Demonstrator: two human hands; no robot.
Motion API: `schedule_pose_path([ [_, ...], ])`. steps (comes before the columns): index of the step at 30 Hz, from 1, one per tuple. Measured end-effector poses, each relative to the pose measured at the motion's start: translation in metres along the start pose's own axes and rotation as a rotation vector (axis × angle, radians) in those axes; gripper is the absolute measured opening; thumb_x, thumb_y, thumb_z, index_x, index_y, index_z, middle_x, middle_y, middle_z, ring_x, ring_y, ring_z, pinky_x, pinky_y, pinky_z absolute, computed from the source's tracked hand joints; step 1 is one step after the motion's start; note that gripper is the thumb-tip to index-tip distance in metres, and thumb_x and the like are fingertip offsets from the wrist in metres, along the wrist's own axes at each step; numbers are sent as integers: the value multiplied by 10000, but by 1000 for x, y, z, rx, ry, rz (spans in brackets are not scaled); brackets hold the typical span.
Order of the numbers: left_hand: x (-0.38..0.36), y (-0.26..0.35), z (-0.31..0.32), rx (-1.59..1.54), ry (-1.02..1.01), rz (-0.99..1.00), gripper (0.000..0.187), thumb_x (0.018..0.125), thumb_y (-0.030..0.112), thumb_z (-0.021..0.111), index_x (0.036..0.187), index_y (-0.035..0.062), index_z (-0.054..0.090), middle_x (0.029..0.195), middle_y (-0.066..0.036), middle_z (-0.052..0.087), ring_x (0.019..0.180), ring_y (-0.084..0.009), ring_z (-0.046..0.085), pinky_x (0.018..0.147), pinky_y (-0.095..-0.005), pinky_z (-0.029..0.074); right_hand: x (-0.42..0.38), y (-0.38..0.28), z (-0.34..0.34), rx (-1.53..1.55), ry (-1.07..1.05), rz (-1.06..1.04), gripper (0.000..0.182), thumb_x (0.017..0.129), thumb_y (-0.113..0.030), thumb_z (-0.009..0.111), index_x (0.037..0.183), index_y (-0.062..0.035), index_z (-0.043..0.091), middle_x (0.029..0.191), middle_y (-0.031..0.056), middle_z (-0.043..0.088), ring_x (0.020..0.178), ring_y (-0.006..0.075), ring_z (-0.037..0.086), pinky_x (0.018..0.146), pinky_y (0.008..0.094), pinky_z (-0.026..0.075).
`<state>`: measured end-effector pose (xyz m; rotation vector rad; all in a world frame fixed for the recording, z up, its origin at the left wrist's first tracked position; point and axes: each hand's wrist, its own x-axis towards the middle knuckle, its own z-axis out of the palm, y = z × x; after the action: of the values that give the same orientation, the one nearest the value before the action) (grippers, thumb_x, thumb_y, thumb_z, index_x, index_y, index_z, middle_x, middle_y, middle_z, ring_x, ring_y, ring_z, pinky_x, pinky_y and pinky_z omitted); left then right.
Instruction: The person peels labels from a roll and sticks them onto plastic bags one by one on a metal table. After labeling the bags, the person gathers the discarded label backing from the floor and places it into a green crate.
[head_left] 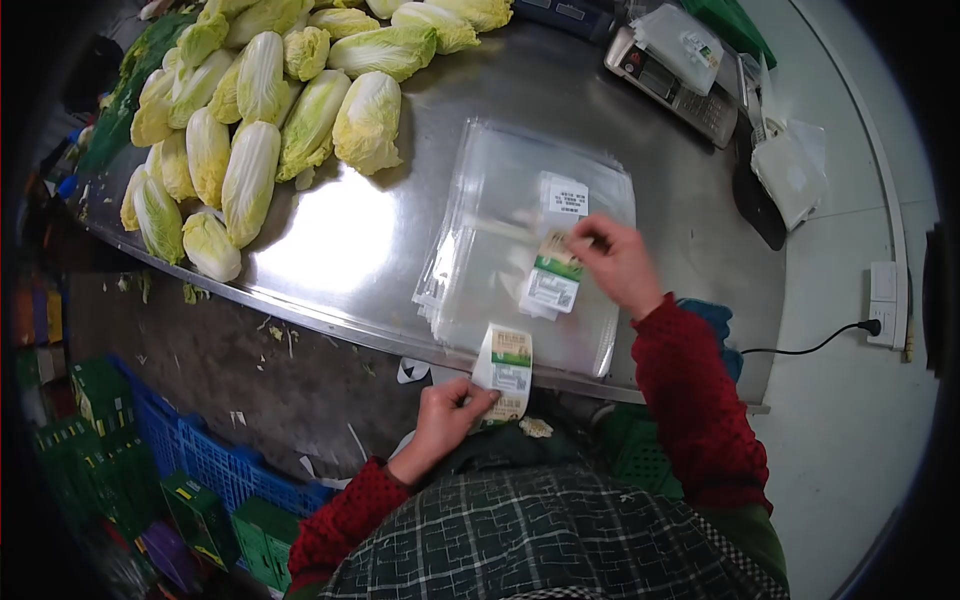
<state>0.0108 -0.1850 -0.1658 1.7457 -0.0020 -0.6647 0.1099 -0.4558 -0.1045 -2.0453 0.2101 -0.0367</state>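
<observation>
My left hand (448, 412) is closed at the steel table's front edge, thumb and fingers pinching a strip of printed labels (510, 360). The strip curves upward, showing a green band and a barcode-like print. Over the stack of clear plastic bags (470, 290), my right hand (617, 260) pinches the upper corner of a single label (555, 275) with a green stripe. Whether that label touches the top bag cannot be told. Just above it, a white printed label (566, 196) shows on the bags.
Several napa cabbages (255, 175) are heaped on the steel table (420, 215) at the upper left. A scale (672, 95) with bags on it stands at the upper right. A power plug (870, 327) is on the right wall. Blue and green crates (210, 460) stand lower left.
</observation>
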Motion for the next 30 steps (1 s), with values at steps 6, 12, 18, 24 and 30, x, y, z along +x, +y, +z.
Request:
schedule_pose_path([
  [6,5,8,5,24,-137,273,122,816,123,681,836,8,644,688,-77,582,565,-133,520,517,-278,410,-12,56,46,-572,40,-129,612,596,-283,827,1067,-62,505,944,124,555,943,352,546,746,424,460],
  [12,18,25,2,178,-336,456,169,809,37,599,973,13,568,921,-142,539,844,-325,567,703,-368,462,-51,74,51,-596,-285,-339,288,729,-308,702,881,-90,591,910,77,558,876,322,555,711,408,467],
  [18,66,16,21,538,-170,511,121,772,53,582,861,-12,531,918,-179,528,913,-370,510,773,-456,451,-20,82,35,-382,-390,-253,168,778,-221,625,783,-55,647,779,104,603,804,316,585,666,412,466],
  [24,56,11,22,527,-408,529,153,766,22,601,893,-6,520,951,-168,527,942,-368,507,802,-434,452,1,69,25,-249,-630,175,180,809,-160,579,792,9,640,697,207,597,615,345,553,605,406,435],
  [30,63,32,25,486,-305,763,199,739,14,623,915,-13,534,1037,-194,561,1044,-377,514,870,-442,453,-4,81,31,-258,-559,9,212,842,-155,548,761,30,615,650,235,550,568,335,526,595,420,424],
])
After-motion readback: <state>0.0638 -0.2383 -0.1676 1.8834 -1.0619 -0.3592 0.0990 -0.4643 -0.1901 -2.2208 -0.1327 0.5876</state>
